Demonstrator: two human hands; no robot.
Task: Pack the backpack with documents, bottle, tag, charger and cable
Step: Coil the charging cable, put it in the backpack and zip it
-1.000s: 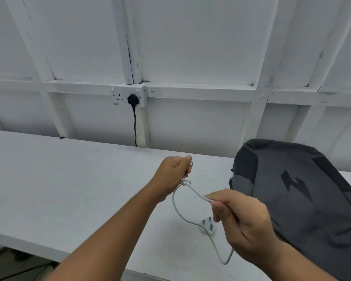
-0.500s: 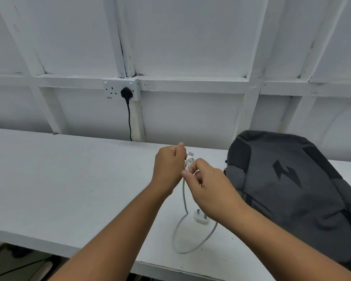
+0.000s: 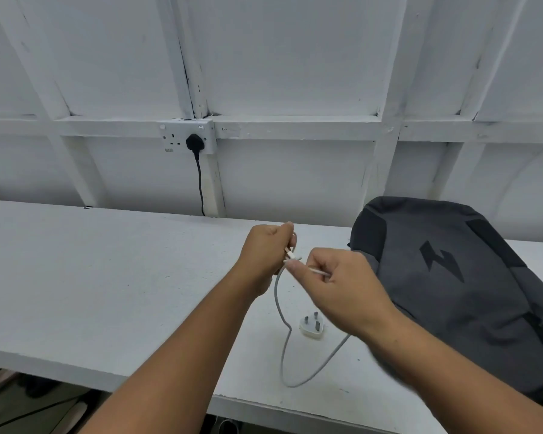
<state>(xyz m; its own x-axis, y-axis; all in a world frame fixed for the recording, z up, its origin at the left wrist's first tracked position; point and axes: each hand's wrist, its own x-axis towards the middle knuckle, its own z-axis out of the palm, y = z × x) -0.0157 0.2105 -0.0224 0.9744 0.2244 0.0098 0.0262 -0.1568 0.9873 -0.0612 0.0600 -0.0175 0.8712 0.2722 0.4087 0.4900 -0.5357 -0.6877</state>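
Nearest, lower centre: grey-white cable (image 3: 282,343) is sagging in a loop over the table (image 3: 91,292), with the charger (image 3: 311,327) lying prongs-up just beside it. Right hand (image 3: 336,283) is pinching the cable; left hand (image 3: 264,255) is gripping its bunched end. Backpack (image 3: 452,292) is lying at right. Farther, a black plug (image 3: 195,142) is sitting in the wall socket (image 3: 173,137).

A long white surface (image 3: 107,292), its paint speckled and scuffed, spans the view from left to right. A dark grey backpack (image 3: 452,324) lies flat on it at the right, with a black zigzag emblem (image 3: 441,264) facing up. Just left of the backpack, a white charger (image 3: 311,328) lies with its prongs (image 3: 316,315) pointing up. The lower loop of a pale cable (image 3: 283,349) appears to rest on the surface beside the charger, near the front edge.
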